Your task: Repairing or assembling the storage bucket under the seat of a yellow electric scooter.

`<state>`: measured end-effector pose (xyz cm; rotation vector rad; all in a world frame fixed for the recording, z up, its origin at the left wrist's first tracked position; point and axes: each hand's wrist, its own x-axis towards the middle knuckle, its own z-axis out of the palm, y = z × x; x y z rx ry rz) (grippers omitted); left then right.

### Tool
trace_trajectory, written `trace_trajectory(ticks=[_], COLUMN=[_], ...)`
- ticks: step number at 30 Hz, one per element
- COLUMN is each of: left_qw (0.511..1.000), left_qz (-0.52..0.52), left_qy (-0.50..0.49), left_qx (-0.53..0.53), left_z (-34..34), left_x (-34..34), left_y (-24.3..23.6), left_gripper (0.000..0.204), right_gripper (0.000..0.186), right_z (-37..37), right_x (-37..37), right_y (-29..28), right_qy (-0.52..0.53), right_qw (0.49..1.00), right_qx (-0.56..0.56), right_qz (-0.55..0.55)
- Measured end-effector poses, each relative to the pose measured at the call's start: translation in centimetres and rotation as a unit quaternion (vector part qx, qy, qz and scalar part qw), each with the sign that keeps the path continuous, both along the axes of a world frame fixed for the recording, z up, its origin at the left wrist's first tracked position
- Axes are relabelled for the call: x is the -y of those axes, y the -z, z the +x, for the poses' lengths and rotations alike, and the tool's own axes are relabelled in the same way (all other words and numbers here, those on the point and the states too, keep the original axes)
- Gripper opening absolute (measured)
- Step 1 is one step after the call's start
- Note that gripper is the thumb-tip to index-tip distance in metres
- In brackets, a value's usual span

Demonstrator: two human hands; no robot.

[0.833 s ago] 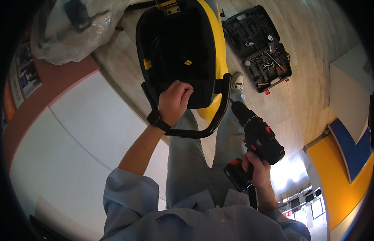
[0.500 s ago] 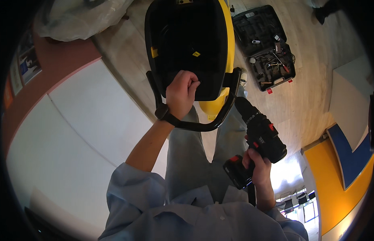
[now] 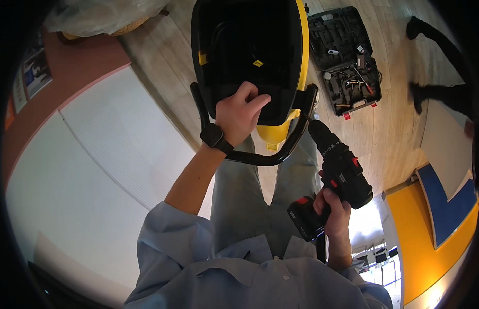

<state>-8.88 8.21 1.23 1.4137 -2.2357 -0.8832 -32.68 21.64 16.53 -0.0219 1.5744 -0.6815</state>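
My right hand (image 3: 334, 208) grips a black and red cordless drill (image 3: 345, 172) by its handle, its chuck pointing up and left. Beside the drill tip curves the black tubular handle (image 3: 260, 157) of a yellow-rimmed machine with a deep black tub (image 3: 244, 31). Over the tub's near edge, my left hand (image 3: 239, 109) has curled fingers, with the thumb pointing right. What those fingers hold, if anything, is hidden. On that wrist is a black watch (image 3: 212, 135). A small yellow tag (image 3: 258, 63) shows inside the tub.
An open black tool case (image 3: 347, 64) with tools lies on the wooden floor at the far right. Another person's legs (image 3: 440, 95) are beyond it. A white ribbed panel (image 3: 116, 134) stands left; yellow and blue panels (image 3: 419, 216) stand right. Clear plastic sheeting (image 3: 100, 18) is far left.
My left thumb has moved away from the bent index finger and now points right. The drill has shifted slightly right. At the far right, the other person's legs have come further into view.
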Motion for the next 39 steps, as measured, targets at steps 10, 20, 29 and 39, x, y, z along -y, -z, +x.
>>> trace_trajectory(ticks=[10,20,29,39], left_qw=[0.998,0.996,0.987,0.979], left_qz=[-0.067,0.067,0.113,0.104], left_qy=[-0.014,-0.029,-0.109,-0.175], left_qx=[-0.004,-0.046,-0.036,-0.005], left_z=[0.3,1.2,0.7,-0.7], left_x=[-0.3,0.5,-0.3,-0.5], left_y=[0.7,-0.6,-0.7,-1.0], left_gripper=[0.020,0.008,0.008,0.009], right_gripper=[0.045,0.046,0.048,0.049], right_z=[0.1,0.3,0.4,0.5], right_x=[0.2,0.4,0.1,0.4], right_y=[0.2,0.1,0.2,0.0], right_qy=[0.004,0.026,0.045,0.046], right_qw=[1.000,1.000,0.999,0.999], right_qx=[-0.003,-0.004,-0.009,0.005], right_qz=[-0.004,0.011,-0.018,-0.005])
